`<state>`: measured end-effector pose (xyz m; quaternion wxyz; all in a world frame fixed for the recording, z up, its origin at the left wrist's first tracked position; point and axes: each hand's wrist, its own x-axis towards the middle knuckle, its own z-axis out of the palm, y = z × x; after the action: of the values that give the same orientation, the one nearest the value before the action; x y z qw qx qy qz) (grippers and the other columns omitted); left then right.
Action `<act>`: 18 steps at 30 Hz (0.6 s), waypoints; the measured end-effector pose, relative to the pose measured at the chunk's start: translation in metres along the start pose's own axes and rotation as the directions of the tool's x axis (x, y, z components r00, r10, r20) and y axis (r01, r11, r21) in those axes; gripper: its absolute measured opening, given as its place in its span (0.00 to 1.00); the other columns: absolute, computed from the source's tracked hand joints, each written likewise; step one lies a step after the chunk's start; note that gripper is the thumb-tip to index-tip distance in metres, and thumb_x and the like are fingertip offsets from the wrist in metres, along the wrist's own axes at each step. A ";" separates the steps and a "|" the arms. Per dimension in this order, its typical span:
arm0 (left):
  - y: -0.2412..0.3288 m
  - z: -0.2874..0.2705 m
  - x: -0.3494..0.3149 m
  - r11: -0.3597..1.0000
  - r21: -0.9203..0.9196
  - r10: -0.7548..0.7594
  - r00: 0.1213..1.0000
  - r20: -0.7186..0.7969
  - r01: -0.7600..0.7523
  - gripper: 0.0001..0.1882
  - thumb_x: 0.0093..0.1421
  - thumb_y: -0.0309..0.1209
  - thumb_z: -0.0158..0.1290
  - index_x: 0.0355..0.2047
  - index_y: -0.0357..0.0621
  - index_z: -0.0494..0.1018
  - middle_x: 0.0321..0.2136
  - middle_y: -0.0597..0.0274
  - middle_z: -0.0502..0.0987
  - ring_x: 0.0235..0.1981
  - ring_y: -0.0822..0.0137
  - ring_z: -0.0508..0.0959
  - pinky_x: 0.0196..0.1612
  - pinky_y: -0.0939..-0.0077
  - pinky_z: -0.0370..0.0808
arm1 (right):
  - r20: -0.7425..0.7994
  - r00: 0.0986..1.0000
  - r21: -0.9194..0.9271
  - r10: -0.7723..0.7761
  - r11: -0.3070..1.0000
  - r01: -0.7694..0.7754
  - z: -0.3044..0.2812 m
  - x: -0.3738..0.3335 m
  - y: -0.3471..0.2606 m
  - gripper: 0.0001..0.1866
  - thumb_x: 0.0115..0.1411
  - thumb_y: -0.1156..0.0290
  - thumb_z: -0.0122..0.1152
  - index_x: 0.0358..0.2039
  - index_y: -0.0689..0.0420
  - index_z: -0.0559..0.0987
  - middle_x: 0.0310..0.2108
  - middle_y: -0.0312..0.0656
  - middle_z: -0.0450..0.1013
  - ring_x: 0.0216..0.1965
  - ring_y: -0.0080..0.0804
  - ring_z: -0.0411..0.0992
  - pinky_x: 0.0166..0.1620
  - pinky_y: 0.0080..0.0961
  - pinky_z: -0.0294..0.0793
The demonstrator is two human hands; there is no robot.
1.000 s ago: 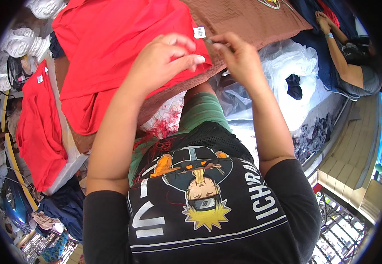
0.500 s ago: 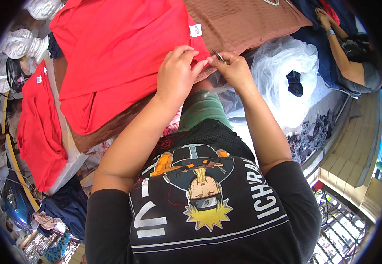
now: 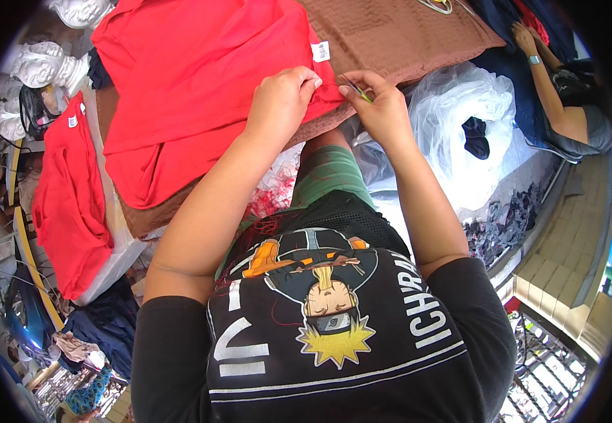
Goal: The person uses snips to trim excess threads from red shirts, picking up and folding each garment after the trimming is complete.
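Note:
A red garment (image 3: 200,84) lies spread over the brown quilted cloth, with a white tag (image 3: 320,51) at its right edge. My left hand (image 3: 281,102) is closed in a pinch on the fabric near that edge, below the tag. Just to its right, my right hand (image 3: 385,109) holds small thread snips (image 3: 364,94) with a dark pointed tip and a yellow-green part. The tip points up and left, close to the garment's corner. My fingers hide most of the snips.
Brown quilted cloth (image 3: 390,35) covers the work surface. Another red garment (image 3: 73,211) hangs over a support at left, near white busts (image 3: 41,63). Clear plastic sheeting (image 3: 454,120) bulges at right. Farther right, another person's arm (image 3: 546,88) reaches over dark cloth.
My left hand has drawn its fingers together into a pinch. My right hand has shifted slightly right, and the snips now show their yellow-green part more. The view has shifted a little.

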<state>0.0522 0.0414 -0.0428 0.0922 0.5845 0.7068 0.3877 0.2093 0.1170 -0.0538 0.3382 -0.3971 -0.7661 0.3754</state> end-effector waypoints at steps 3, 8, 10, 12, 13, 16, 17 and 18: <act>-0.001 0.000 0.005 0.999 0.045 0.001 1.000 0.012 -0.002 0.09 0.58 0.31 0.56 0.33 0.38 0.77 0.27 0.50 0.79 0.28 0.55 0.80 0.31 0.66 0.75 | 0.019 0.977 -0.096 -0.215 0.972 0.215 0.005 0.006 -0.004 0.09 0.52 0.65 0.66 0.33 0.55 0.82 0.30 0.43 0.76 0.30 0.43 0.75 0.34 0.33 0.73; 0.002 0.007 0.007 0.991 0.007 0.131 0.991 -0.036 -0.131 0.07 0.57 0.29 0.56 0.34 0.39 0.77 0.29 0.51 0.79 0.29 0.56 0.80 0.33 0.68 0.76 | 0.057 0.998 -0.083 -0.013 0.996 0.018 0.004 0.010 -0.008 0.10 0.53 0.64 0.65 0.33 0.56 0.82 0.29 0.46 0.77 0.31 0.44 0.76 0.35 0.34 0.73; -0.001 0.014 0.007 0.986 -0.147 0.073 0.997 -0.038 -0.078 0.08 0.56 0.28 0.57 0.35 0.39 0.77 0.30 0.51 0.79 0.29 0.56 0.80 0.33 0.69 0.76 | 0.071 0.996 -0.073 0.057 0.996 -0.052 0.002 0.012 -0.006 0.11 0.52 0.63 0.65 0.33 0.56 0.81 0.29 0.48 0.77 0.31 0.43 0.77 0.36 0.34 0.74; -0.002 0.020 0.006 0.924 -0.373 -0.071 0.996 0.053 0.086 0.09 0.55 0.27 0.57 0.37 0.40 0.77 0.32 0.52 0.79 0.30 0.56 0.80 0.34 0.69 0.76 | 0.073 0.996 -0.069 0.057 0.996 -0.052 0.001 0.012 0.003 0.12 0.52 0.62 0.64 0.33 0.56 0.81 0.28 0.49 0.77 0.31 0.43 0.77 0.36 0.34 0.74; -0.004 0.022 0.007 0.937 -0.347 -0.011 0.999 0.039 0.023 0.09 0.55 0.28 0.58 0.37 0.40 0.77 0.32 0.52 0.79 0.30 0.57 0.80 0.34 0.70 0.76 | 0.065 0.996 -0.037 0.068 0.997 -0.066 -0.002 0.013 0.006 0.12 0.52 0.63 0.64 0.34 0.56 0.81 0.28 0.49 0.77 0.31 0.43 0.77 0.36 0.34 0.74; -0.004 0.025 0.009 0.971 -0.207 0.124 0.992 0.030 -0.115 0.10 0.55 0.29 0.58 0.38 0.41 0.77 0.31 0.52 0.80 0.30 0.60 0.81 0.34 0.71 0.76 | 0.051 0.995 -0.012 0.088 0.996 -0.087 -0.005 0.009 0.003 0.13 0.53 0.63 0.64 0.34 0.57 0.81 0.28 0.49 0.77 0.32 0.44 0.77 0.36 0.33 0.74; -0.002 0.024 0.011 0.981 -0.125 0.151 0.988 0.039 -0.145 0.10 0.55 0.29 0.58 0.38 0.41 0.78 0.31 0.52 0.80 0.30 0.62 0.81 0.34 0.71 0.76 | 0.040 0.997 -0.057 0.073 0.996 -0.071 -0.007 0.008 -0.002 0.13 0.53 0.63 0.64 0.34 0.58 0.81 0.29 0.49 0.77 0.32 0.45 0.77 0.36 0.33 0.74; -0.001 0.024 0.014 0.984 -0.042 0.177 0.983 0.051 -0.174 0.10 0.56 0.30 0.58 0.38 0.41 0.78 0.30 0.52 0.80 0.30 0.63 0.81 0.34 0.71 0.76 | 0.030 0.998 -0.103 0.058 0.993 -0.055 -0.009 0.008 -0.006 0.13 0.53 0.63 0.64 0.34 0.58 0.81 0.29 0.49 0.77 0.32 0.45 0.77 0.36 0.33 0.74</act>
<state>0.0609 0.0638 -0.0554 0.0880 0.6531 0.6423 0.3914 0.2108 0.1238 -0.0425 0.2942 -0.4292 -0.7782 0.3516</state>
